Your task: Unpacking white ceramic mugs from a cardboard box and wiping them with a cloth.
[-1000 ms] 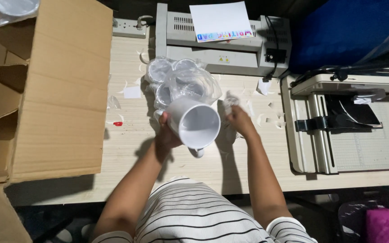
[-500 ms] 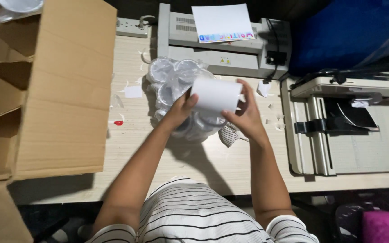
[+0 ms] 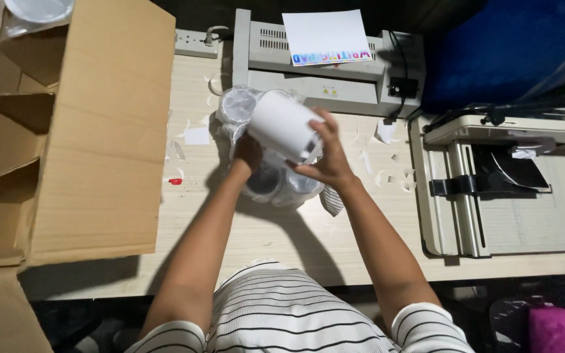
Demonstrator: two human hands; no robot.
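both hands grip one white mug [image 3: 284,125], now tipped on its side above the plastic-wrapped pack of mugs [image 3: 266,140]; a second ago it faced mouth-up toward the camera, lower and nearer the body. left hand [image 3: 248,151] cups the base end, right hand [image 3: 325,153] wraps the rim end, fingers [image 3: 327,125] over the wall. reads as turning it over for inspection, judged only. just beyond the hands: grey laminator [image 3: 325,75] bearing a printed sheet [image 3: 326,36]. left of the left hand, open cardboard box [image 3: 93,124]; right of the right hand, paper trimmer [image 3: 498,189]. paper scraps [image 3: 387,173] on the table [image 3: 282,229].
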